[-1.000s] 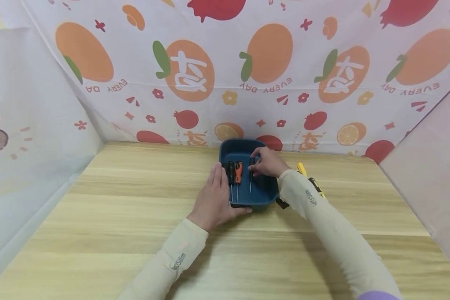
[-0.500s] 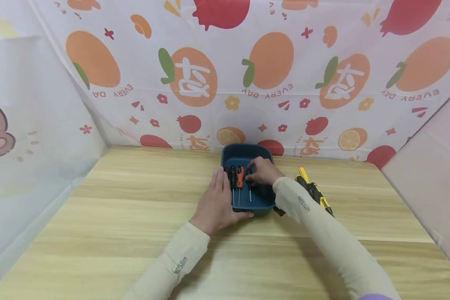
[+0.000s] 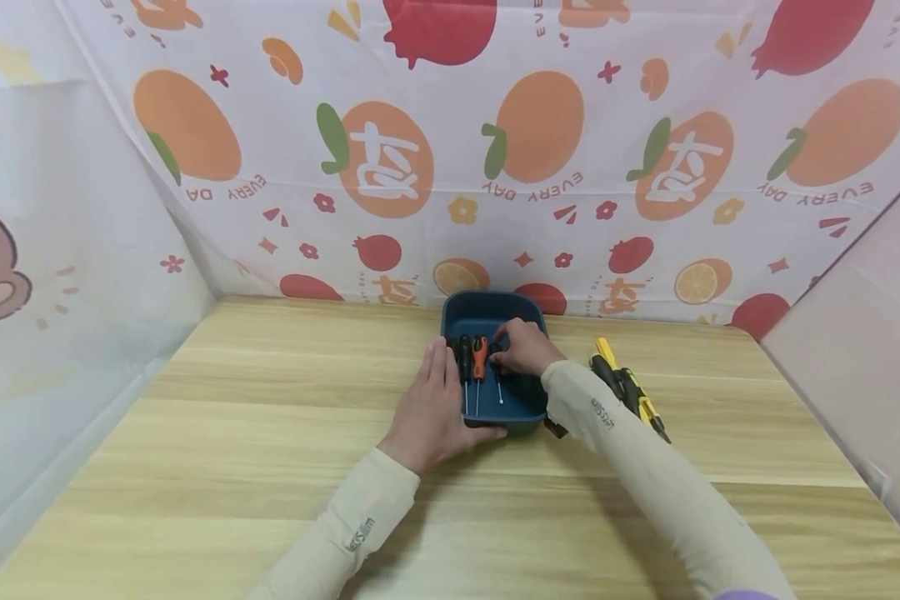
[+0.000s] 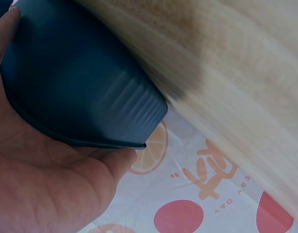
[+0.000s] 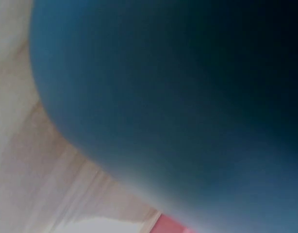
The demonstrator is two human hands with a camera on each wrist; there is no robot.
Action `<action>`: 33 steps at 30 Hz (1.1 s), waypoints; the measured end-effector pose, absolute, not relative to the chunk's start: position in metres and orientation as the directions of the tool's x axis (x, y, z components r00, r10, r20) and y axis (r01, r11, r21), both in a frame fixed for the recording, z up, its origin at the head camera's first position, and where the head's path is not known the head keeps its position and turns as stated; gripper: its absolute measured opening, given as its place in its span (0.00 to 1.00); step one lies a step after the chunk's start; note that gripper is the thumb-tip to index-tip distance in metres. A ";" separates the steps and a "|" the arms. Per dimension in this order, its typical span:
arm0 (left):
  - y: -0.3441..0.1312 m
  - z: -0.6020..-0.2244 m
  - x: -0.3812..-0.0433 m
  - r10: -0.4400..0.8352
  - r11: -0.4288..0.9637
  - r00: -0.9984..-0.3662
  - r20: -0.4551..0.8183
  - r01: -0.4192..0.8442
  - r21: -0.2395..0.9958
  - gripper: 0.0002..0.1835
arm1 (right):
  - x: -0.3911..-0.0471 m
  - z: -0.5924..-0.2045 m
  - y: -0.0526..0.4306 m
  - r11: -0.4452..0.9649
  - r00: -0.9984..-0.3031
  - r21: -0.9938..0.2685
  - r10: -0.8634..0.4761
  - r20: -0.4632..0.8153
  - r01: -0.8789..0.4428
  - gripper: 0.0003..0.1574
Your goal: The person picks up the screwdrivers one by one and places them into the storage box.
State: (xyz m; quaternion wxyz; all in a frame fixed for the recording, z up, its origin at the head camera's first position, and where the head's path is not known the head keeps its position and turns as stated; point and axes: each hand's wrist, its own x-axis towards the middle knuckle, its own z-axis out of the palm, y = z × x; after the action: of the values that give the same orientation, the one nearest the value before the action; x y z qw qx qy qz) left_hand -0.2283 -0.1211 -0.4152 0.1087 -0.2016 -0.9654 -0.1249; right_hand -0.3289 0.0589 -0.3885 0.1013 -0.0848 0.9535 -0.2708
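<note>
A dark blue bin (image 3: 477,302) stands at the back of the table, against the printed cloth. Along its left and front walls lies my left hand (image 3: 427,408), fingers straight beside the rim and thumb spread across the front. The left wrist view shows this hand (image 4: 57,179) against the bin's ribbed outer wall (image 4: 124,107). My right hand (image 3: 525,347) reaches inside and pinches the dark handle of a small screwdriver (image 3: 499,392), its thin shaft pointing toward me. Left of it lie an orange-handled screwdriver (image 3: 480,354) and a black-handled screwdriver (image 3: 465,358), side by side. The right wrist view holds only the blurred bin.
Several yellow-and-black tools (image 3: 630,390) lie in a bunch on the wooden table (image 3: 270,433), right of the bin and partly behind the right sleeve. A black object (image 3: 555,428) shows by the bin's front right corner. Printed cloth (image 3: 390,67) hangs close behind the bin.
The right hand has moved slightly left inside the bin with the small screwdriver, closer to the orange one. The left hand stays at the bin's wall. The head view has shifted slightly.
</note>
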 end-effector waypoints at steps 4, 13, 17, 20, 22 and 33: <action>-0.122 -0.417 -0.229 0.375 0.884 -0.886 0.272 0.430 0.183 0.72 | -0.328 -0.389 0.059 0.833 -0.964 -0.545 -0.211 -0.161 -0.092 0.28; -0.121 -0.417 -0.231 0.375 0.882 -0.882 0.284 0.434 0.184 0.72 | -0.332 -0.390 0.059 0.788 -0.963 -0.611 -0.213 -0.162 -0.072 0.25; -0.121 -0.417 -0.232 0.375 0.880 -0.879 0.295 0.437 0.184 0.72 | -0.333 -0.389 0.061 0.796 -0.964 -0.596 -0.227 -0.136 -0.103 0.25; -0.120 -0.417 -0.232 0.374 0.879 -0.877 0.303 0.439 0.186 0.72 | -0.332 -0.384 0.066 0.786 -0.966 -0.598 -0.246 -0.077 -0.153 0.23; -0.120 -0.417 -0.232 0.372 0.879 -0.877 0.305 0.438 0.188 0.72 | -0.331 -0.380 0.072 0.773 -0.967 -0.605 -0.253 -0.019 -0.190 0.22; -0.119 -0.417 -0.229 0.356 0.880 -0.884 0.303 0.426 0.211 0.74 | -0.322 -0.356 0.131 0.758 -0.939 -0.560 -0.221 0.264 -0.335 0.19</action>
State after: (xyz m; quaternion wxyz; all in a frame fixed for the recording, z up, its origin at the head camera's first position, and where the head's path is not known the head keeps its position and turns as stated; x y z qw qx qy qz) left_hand -0.2286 -0.1191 -0.4173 0.1285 -0.2034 -0.9609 -0.1372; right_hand -0.3222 0.1311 -0.3564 -0.0910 -0.1491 0.9330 -0.3146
